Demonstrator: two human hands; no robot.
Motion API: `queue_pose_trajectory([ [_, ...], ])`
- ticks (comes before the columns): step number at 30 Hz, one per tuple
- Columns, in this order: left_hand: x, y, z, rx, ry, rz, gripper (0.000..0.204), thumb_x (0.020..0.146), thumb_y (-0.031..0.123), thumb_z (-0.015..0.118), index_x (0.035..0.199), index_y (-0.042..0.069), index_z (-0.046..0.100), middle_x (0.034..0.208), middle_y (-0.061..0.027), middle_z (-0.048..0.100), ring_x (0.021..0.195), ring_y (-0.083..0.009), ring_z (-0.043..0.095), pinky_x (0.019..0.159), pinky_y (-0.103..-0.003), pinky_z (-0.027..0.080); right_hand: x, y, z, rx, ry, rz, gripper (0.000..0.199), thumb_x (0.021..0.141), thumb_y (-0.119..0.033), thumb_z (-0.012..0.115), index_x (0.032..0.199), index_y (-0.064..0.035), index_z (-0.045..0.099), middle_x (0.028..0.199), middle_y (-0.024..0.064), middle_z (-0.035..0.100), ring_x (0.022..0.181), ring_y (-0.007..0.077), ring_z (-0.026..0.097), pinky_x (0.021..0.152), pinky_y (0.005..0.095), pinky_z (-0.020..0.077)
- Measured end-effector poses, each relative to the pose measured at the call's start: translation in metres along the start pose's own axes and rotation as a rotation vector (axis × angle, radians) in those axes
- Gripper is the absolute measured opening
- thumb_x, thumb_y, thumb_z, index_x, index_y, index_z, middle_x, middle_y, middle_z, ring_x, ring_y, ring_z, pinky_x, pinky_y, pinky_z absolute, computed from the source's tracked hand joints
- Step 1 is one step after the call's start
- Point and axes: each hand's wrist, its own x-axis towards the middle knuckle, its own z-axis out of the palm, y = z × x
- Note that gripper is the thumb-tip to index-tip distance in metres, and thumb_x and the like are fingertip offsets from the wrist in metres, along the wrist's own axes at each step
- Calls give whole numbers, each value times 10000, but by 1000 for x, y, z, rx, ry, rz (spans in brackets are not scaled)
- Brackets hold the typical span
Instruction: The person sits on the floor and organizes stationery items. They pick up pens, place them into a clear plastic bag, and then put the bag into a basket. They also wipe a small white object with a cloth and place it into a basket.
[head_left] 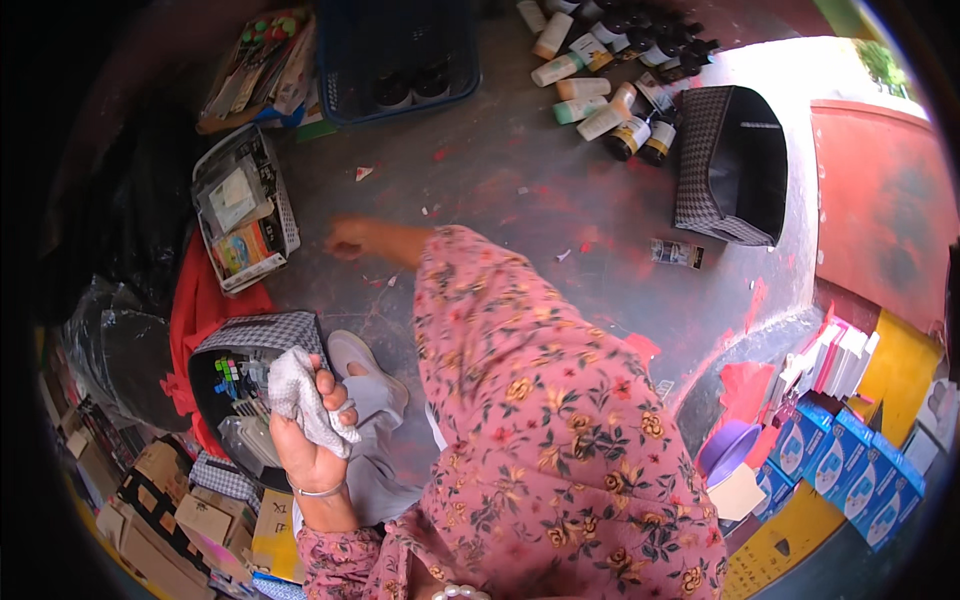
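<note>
My left hand [309, 450] is closed round a crumpled white cloth [305, 395] and holds it above a houndstooth-patterned storage bin [268, 330] with small packaged items inside. My right arm, in a pink floral sleeve, crosses leftward over the floor. At its end my right hand [352, 238] is smeared by motion, so its fingers do not show clearly. It is nearest to a white plastic basket [285, 215] of small packets and cards, just to its left, with a gap between them.
Several bottles and tubes [610, 90] lie at the far right, near an open houndstooth bin [700, 170]. A blue crate [470, 60] stands at the back beside a box of papers [255, 70]. Blue boxes [840, 460] and a purple bowl [728, 450] are at near right. Paper scraps dot the floor.
</note>
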Motion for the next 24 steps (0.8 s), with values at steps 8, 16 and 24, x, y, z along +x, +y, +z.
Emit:
queue_pose_trajectory([
  [8, 0, 0, 5, -24, -176, 110, 285, 885, 221, 365, 1082, 34, 452, 802, -56, 475, 656, -144, 457, 553, -290, 423, -315, -75, -44, -114, 810, 147, 229, 665, -115, 481, 441, -67, 481, 427, 48, 439, 370, 127, 357, 360, 291, 225],
  [16, 13, -8, -23, -76, -320, 123, 213, 853, 214, 443, 996, 65, 489, 805, -46, 459, 681, -150, 445, 583, -293, 413, -549, 23, 48, -8, 639, 701, 363, 834, -297, 402, 744, -24, 624, 782, 136, 621, 669, 209, 589, 573, 363, 455],
  [24, -51, -27, -7, -124, -429, 47, 168, 855, 217, 423, 902, 68, 484, 791, -32, 434, 680, -136, 435, 583, -286, 388, -584, 41, 78, 381, 590, 306, 413, 861, -350, 366, 833, -15, 607, 898, 135, 602, 792, 199, 570, 661, 367, 445],
])
